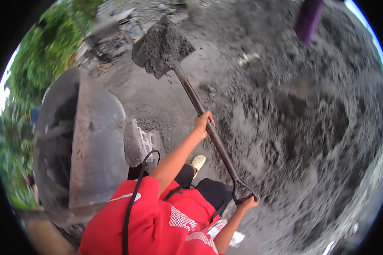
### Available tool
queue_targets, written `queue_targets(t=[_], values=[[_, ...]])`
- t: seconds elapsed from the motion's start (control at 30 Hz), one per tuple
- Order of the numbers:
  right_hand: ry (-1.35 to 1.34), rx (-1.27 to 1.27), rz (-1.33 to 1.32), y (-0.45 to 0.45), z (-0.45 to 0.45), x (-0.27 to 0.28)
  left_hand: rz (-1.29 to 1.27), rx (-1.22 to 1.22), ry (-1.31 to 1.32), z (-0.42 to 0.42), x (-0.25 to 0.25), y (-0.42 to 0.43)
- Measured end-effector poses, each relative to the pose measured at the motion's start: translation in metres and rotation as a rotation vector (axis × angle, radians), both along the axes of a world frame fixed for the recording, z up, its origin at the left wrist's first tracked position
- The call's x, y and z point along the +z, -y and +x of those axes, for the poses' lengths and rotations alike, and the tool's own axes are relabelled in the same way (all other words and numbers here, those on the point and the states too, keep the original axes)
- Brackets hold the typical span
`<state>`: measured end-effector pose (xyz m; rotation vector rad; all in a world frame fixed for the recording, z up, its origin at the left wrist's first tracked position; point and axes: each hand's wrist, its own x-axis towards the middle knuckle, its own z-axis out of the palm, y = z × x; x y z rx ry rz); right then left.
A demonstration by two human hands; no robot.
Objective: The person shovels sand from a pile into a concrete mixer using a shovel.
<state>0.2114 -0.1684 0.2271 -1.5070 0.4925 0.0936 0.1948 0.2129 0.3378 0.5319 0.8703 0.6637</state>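
A shovel [217,142] slants across the middle of the view, its blade at the upper left heaped with damp grey sand-like material [164,46]. My left hand [205,124] is wrapped round the shaft about halfway along. At the lower end, my right hand [247,203] grips the D-shaped handle. The blade looks raised above the ground, and much of its surface is hidden under the load.
A large metal drum [98,144], like a concrete mixer, stands close on my left. A broad pile of grey sand [319,119] spreads on the right. A purple post-like object [308,21] juts in at the top right. Pale blocks [142,142] lie beside the drum.
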Motion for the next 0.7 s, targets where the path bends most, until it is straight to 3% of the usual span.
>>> queue_targets(t=[0.07,0.13,0.27,0.3,0.33,0.37,0.47,0.57,0.7], values=[[0.174,0.134,0.154,-0.048,0.024,0.043,0.068,0.126,0.178,-0.034,0.07,-0.046],[0.291,0.25,0.289,-0.1,0.028,0.132,0.125,0.155,0.355,-0.083,0.13,-0.085],[0.592,0.438,0.226,-0.161,0.03,0.237,0.217,0.391,0.715,-0.178,0.232,-0.106],[0.894,0.407,-0.075,-0.17,0.039,0.248,0.257,0.393,0.835,-0.199,0.23,-0.11],[0.848,0.436,0.054,-0.183,0.038,0.263,0.311,0.405,0.95,-0.22,0.223,-0.114],[0.951,0.418,0.006,-0.2,0.038,0.279,0.315,0.406,1.074,-0.232,0.216,-0.116],[0.958,0.589,0.415,-0.227,0.053,0.295,0.36,0.418,1.27,-0.234,0.216,-0.114],[0.96,0.611,0.265,-0.246,0.054,0.28,0.227,0.658,0.95,-0.24,0.205,-0.125],[0.433,0.791,0.09,-0.241,0.054,0.26,0.086,0.609,0.845,-0.224,0.193,-0.151]])
